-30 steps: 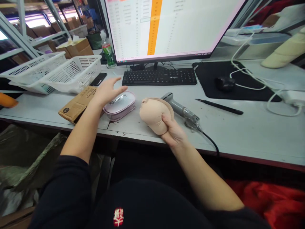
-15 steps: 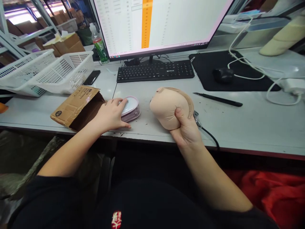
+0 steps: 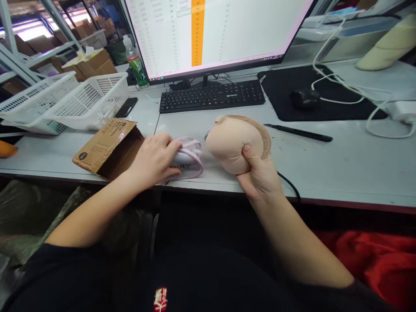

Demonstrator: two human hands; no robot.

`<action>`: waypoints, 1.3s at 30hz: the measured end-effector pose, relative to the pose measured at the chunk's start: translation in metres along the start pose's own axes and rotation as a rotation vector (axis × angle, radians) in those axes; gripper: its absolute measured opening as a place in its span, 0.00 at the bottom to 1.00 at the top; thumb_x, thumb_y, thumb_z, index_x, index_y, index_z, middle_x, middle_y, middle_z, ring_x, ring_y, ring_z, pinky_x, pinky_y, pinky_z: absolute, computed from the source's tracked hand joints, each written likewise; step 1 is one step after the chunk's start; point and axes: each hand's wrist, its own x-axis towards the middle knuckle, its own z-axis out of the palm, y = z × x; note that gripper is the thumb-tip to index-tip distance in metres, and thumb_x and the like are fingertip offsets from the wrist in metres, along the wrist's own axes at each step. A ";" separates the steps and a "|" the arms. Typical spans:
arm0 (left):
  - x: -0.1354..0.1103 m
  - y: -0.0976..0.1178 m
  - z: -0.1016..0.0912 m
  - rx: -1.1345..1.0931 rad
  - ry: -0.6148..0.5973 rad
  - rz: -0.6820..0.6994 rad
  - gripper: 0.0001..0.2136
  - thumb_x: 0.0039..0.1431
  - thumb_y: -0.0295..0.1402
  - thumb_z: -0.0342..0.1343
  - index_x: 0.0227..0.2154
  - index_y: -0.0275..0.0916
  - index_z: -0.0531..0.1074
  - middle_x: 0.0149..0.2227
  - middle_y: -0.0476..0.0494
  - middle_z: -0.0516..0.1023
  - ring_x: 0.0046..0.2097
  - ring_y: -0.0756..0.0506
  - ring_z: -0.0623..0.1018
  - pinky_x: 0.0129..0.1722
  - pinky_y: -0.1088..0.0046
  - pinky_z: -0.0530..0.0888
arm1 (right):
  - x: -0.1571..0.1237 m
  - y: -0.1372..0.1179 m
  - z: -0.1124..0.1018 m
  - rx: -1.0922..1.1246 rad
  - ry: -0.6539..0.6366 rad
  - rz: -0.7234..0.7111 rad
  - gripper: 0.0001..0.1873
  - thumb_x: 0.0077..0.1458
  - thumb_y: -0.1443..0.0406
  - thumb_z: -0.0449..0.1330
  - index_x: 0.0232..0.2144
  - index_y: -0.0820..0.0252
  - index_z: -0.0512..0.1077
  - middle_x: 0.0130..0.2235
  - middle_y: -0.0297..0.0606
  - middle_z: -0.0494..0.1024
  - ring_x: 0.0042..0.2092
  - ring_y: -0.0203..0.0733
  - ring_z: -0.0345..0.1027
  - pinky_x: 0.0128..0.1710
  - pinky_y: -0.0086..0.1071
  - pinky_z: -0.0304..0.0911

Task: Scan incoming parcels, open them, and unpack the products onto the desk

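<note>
My right hand (image 3: 260, 173) is closed on a beige padded cup-shaped item (image 3: 232, 143), held just above the grey desk's front edge (image 3: 341, 190). My left hand (image 3: 154, 158) is wrapped round a pink and clear oval plastic case (image 3: 190, 158), which is tilted up off the desk. An open brown cardboard box (image 3: 107, 147) lies on its side just left of my left hand. A black cable (image 3: 289, 186) runs off the desk edge beside my right hand.
A black keyboard (image 3: 212, 95) and a large monitor (image 3: 211, 30) stand behind. White mesh baskets (image 3: 74, 102) sit at the left, with a phone (image 3: 126, 106) and a bottle (image 3: 136, 67). A black pen (image 3: 299, 133), mouse (image 3: 303, 99) on a black mat, and white cables (image 3: 344, 86) lie at right.
My left hand came down onto the pink case, closed round it and tilted it up toward me. My right hand with the beige item shifted slightly right and higher, covering the grey scanner.
</note>
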 end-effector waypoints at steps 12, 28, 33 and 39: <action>-0.017 0.005 -0.003 -0.251 0.037 0.233 0.09 0.59 0.26 0.61 0.40 0.40 0.68 0.53 0.40 0.77 0.54 0.38 0.77 0.68 0.38 0.57 | -0.016 -0.033 -0.009 -0.527 -0.416 -0.233 0.24 0.53 0.64 0.71 0.53 0.47 0.78 0.56 0.35 0.79 0.58 0.52 0.72 0.61 0.50 0.68; -0.042 -0.007 0.027 -0.361 0.438 0.312 0.12 0.61 0.34 0.65 0.45 0.45 0.71 0.63 0.37 0.68 0.69 0.33 0.65 0.67 0.39 0.63 | -0.014 -0.024 0.014 -1.195 -0.559 -1.029 0.12 0.67 0.58 0.60 0.44 0.58 0.78 0.42 0.44 0.80 0.43 0.47 0.69 0.44 0.38 0.66; -0.040 -0.008 0.025 -0.374 0.408 0.323 0.10 0.62 0.35 0.64 0.43 0.43 0.71 0.64 0.33 0.69 0.69 0.32 0.65 0.67 0.38 0.61 | -0.022 -0.024 0.011 -1.329 -0.733 -0.812 0.13 0.70 0.63 0.55 0.37 0.59 0.78 0.28 0.36 0.76 0.30 0.37 0.67 0.30 0.33 0.54; -0.027 -0.006 0.019 -0.305 0.321 0.309 0.11 0.64 0.35 0.60 0.48 0.43 0.73 0.60 0.37 0.75 0.63 0.35 0.72 0.65 0.45 0.63 | -0.016 -0.010 0.037 -1.646 -0.816 -0.333 0.09 0.64 0.69 0.57 0.36 0.58 0.79 0.33 0.40 0.81 0.31 0.41 0.72 0.28 0.34 0.45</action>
